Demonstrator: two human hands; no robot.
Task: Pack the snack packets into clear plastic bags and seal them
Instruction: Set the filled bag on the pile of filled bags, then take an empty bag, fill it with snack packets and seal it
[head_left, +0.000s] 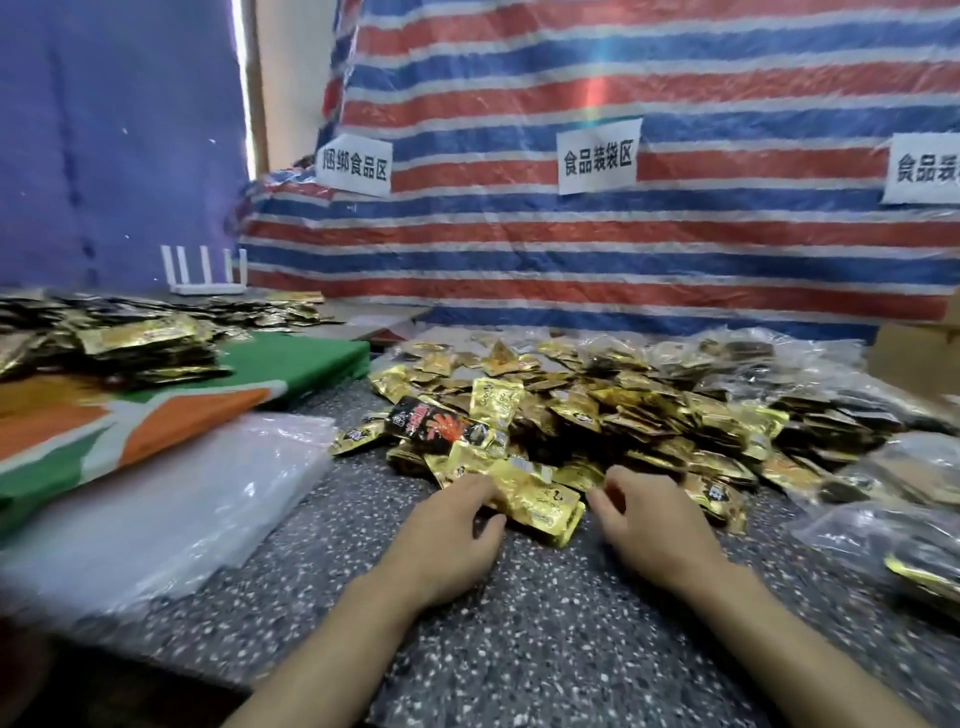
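Snack packets lie heaped mid-worktop. Your left hand grip curls on the nearest gold packet. Your right hand grip I cannot tell. Slick foil could slip, scattering packets toward the near edge.

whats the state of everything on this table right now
left hand, grips the gold packets at their left end
right hand, fingers curled at their right end, hold unclear
snack packet pile, loose, unbagged
clear plastic bags, flat empty stack
filled bags, packets inside, seal unclear
router, antennas upright
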